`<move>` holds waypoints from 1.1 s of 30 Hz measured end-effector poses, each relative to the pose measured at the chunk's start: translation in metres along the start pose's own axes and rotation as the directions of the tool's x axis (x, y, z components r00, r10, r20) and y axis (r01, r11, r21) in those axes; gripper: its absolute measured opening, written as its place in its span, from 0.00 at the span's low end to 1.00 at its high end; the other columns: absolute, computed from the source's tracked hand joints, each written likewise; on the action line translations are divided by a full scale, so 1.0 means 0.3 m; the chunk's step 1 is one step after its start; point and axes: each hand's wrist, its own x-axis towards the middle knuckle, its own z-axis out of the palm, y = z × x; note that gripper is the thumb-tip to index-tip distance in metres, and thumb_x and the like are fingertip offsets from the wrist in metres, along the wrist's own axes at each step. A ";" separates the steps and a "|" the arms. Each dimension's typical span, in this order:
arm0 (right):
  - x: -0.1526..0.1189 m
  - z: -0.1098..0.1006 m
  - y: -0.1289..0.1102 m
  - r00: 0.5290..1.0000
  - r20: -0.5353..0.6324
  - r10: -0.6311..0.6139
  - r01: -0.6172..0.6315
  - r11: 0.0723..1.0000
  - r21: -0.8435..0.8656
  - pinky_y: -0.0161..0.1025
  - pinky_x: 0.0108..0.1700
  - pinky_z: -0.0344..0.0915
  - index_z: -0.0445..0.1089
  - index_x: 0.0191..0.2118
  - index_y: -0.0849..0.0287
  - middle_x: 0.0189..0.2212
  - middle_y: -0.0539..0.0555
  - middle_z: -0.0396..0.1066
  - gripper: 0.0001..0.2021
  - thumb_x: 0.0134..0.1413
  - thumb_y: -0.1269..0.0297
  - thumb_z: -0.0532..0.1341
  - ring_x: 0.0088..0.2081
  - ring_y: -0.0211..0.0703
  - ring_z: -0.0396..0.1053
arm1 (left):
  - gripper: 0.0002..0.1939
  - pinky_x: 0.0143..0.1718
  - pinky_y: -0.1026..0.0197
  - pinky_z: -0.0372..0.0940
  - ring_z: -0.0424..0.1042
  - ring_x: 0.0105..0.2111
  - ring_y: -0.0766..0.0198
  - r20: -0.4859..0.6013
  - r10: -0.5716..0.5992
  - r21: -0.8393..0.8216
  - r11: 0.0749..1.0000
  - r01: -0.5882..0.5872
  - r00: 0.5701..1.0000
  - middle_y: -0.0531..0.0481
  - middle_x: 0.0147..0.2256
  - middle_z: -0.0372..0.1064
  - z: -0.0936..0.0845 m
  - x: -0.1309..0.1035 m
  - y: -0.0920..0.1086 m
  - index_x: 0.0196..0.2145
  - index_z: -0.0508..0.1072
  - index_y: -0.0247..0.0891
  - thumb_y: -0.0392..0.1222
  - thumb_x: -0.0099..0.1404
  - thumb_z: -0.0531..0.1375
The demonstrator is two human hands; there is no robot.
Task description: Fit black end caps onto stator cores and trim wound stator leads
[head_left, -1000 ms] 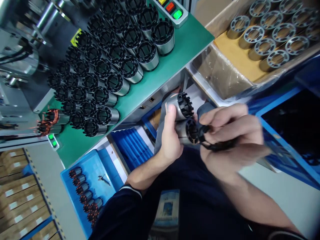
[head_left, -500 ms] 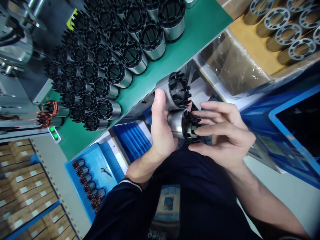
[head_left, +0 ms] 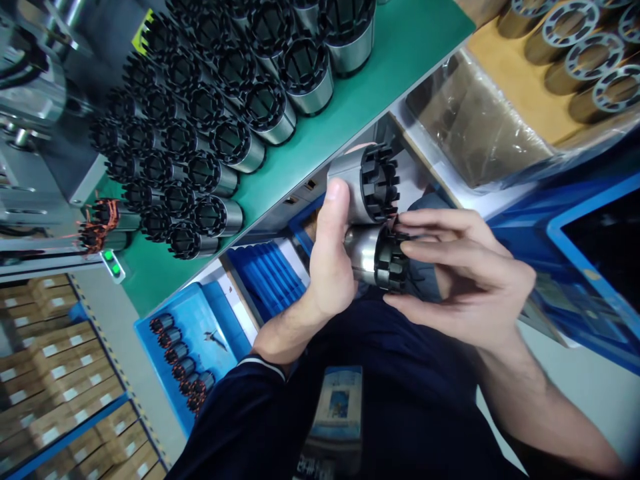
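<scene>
My left hand (head_left: 330, 267) is closed around two silver motor stators held side by side, its thumb along their near side. The farther stator (head_left: 348, 190) has a black toothed end facing right. Below it, the nearer stator (head_left: 361, 257) also points its black slotted insulator (head_left: 391, 263) to the right. My right hand (head_left: 465, 280) grips around that insulator with thumb below and fingers above. The hand partly hides the end of the part.
Rows of similar stators (head_left: 240, 143) stand on the green bench (head_left: 400, 47). Wire-wound stators lie in a blue tray (head_left: 220, 313) with a small tool. Bare metal cores (head_left: 595, 57) stand on brown board at right, beside a plastic-covered box (head_left: 465, 127).
Both hands and the two stators have shifted slightly right in view. My right fingers sit closer around the black end of the nearer stator.
</scene>
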 end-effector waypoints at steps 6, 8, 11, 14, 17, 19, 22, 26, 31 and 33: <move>-0.017 -0.023 -0.004 1.000 0.018 0.016 -0.016 1.000 -0.020 0.49 0.47 0.90 0.88 0.67 0.41 0.62 0.56 0.84 0.39 0.50 0.72 0.87 0.55 0.55 0.86 | 0.43 0.63 0.32 0.83 0.82 0.66 0.28 0.061 -0.041 -0.015 0.999 0.042 0.997 0.34 0.59 0.86 -0.007 0.001 -0.002 0.69 0.80 0.45 0.82 0.79 0.60; -0.018 -0.032 -0.013 0.999 0.038 0.010 -0.008 0.999 -0.037 0.47 0.45 0.90 0.87 0.68 0.41 0.62 0.56 0.84 0.38 0.51 0.72 0.87 0.54 0.53 0.85 | 0.36 0.64 0.37 0.82 0.83 0.66 0.33 0.075 -0.102 -0.009 0.995 0.102 0.992 0.37 0.60 0.87 -0.012 -0.006 0.010 0.66 0.82 0.47 0.77 0.82 0.60; -0.015 -0.045 -0.028 0.998 0.057 -0.022 0.025 0.998 -0.051 0.46 0.49 0.91 0.87 0.69 0.40 0.62 0.55 0.85 0.38 0.54 0.72 0.87 0.55 0.53 0.86 | 0.29 0.65 0.45 0.82 0.85 0.64 0.43 0.131 -0.185 -0.010 0.982 0.188 0.974 0.41 0.60 0.87 -0.009 -0.013 0.029 0.61 0.85 0.48 0.71 0.86 0.58; -0.015 -0.054 -0.039 0.997 0.069 -0.021 0.027 0.996 -0.084 0.49 0.54 0.91 0.86 0.69 0.38 0.61 0.54 0.85 0.37 0.56 0.74 0.86 0.58 0.54 0.86 | 0.29 0.65 0.46 0.82 0.85 0.63 0.45 0.175 -0.214 -0.022 0.975 0.221 0.961 0.41 0.57 0.88 0.002 -0.010 0.029 0.61 0.85 0.46 0.70 0.85 0.59; -0.024 -0.058 -0.037 0.998 0.066 0.011 -0.005 0.995 -0.098 0.49 0.52 0.92 0.86 0.69 0.38 0.63 0.54 0.84 0.38 0.55 0.71 0.87 0.57 0.54 0.86 | 0.28 0.64 0.44 0.83 0.86 0.63 0.44 0.129 -0.222 -0.009 0.974 0.225 0.967 0.42 0.52 0.89 0.009 -0.003 0.011 0.62 0.85 0.46 0.69 0.84 0.60; -0.031 -0.061 -0.032 0.998 0.052 0.026 -0.021 0.996 -0.092 0.48 0.50 0.92 0.86 0.69 0.39 0.63 0.55 0.84 0.38 0.55 0.69 0.88 0.57 0.54 0.86 | 0.27 0.64 0.41 0.83 0.85 0.64 0.42 0.104 -0.204 -0.012 0.978 0.207 0.973 0.43 0.50 0.88 0.008 0.000 -0.001 0.62 0.85 0.46 0.68 0.84 0.60; -0.036 -0.069 -0.030 0.998 0.061 0.028 -0.022 0.995 -0.100 0.47 0.53 0.91 0.86 0.69 0.38 0.62 0.55 0.84 0.36 0.57 0.70 0.87 0.57 0.52 0.86 | 0.25 0.66 0.39 0.82 0.84 0.65 0.41 0.125 -0.166 -0.026 0.985 0.171 0.978 0.43 0.50 0.88 0.001 0.001 -0.010 0.61 0.85 0.47 0.67 0.83 0.63; -0.040 -0.062 -0.043 0.996 0.083 0.011 0.004 0.984 -0.176 0.47 0.59 0.90 0.85 0.70 0.38 0.63 0.53 0.85 0.37 0.59 0.68 0.87 0.58 0.50 0.86 | 0.26 0.71 0.39 0.79 0.81 0.70 0.40 0.147 -0.166 -0.003 0.986 0.168 0.975 0.41 0.52 0.89 0.006 -0.003 -0.015 0.58 0.86 0.46 0.69 0.83 0.63; -0.076 0.008 -0.011 0.997 -0.038 -0.074 0.061 0.961 -0.268 0.59 0.75 0.84 0.75 0.80 0.48 0.74 0.59 0.81 0.48 0.57 0.64 0.88 0.72 0.63 0.83 | 0.30 0.75 0.35 0.76 0.73 0.79 0.36 0.015 -0.177 -0.083 0.981 0.177 0.984 0.39 0.58 0.88 0.040 -0.037 -0.027 0.52 0.86 0.44 0.72 0.83 0.59; -0.090 0.027 0.017 0.984 -0.134 -0.116 0.094 0.983 -0.157 0.58 0.73 0.86 0.77 0.77 0.49 0.73 0.59 0.82 0.45 0.57 0.63 0.88 0.70 0.62 0.85 | 0.26 0.78 0.34 0.74 0.71 0.80 0.37 0.050 -0.181 -0.122 0.975 0.186 0.982 0.39 0.62 0.86 0.041 -0.059 -0.027 0.53 0.85 0.44 0.68 0.83 0.62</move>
